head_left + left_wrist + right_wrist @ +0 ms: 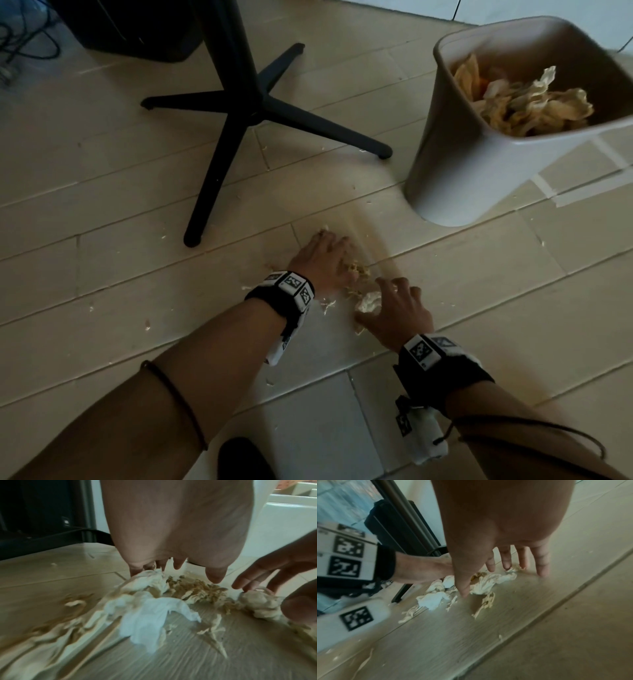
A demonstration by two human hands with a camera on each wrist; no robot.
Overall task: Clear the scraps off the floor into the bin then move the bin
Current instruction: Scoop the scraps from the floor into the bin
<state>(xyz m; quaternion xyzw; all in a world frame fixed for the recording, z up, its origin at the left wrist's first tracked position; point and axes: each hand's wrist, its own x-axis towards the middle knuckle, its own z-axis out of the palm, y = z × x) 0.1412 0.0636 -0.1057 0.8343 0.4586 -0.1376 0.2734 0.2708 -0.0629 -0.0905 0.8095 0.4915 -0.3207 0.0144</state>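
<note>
- On the floor (102,212) just short of the bin (455,178), both hands are working at one small heap of scraps (356,270), which is lying between them.
- The left hand (322,260) is resting palm-down on the side of the heap farther from the bin, fingers fairly straight and spread; it is holding nothing, and seems to be serving as a wall so the loose bits cannot scatter away.
- The right hand (397,308) is sitting on the nearer side, fingers spread wide and slightly bent, fingertips touching a crumpled paper ball (368,301); it is not gripping it either, judging from the wrist views.
- The heap is a mix of white tissue (150,615), tan shreds (197,589) and thin strips, light stuff that will probably slip through a loose grasp, which is likely why two hands are cupping it.
- The bin is standing upright, beyond the heap and to the right, already holding crumpled paper (524,102).
- Left of the bin, a black chair base (253,113) is spreading its legs, with stray flecks lying around it.
- Gathering looks to be the step in hand; moving the bin is not yet begun.
</note>
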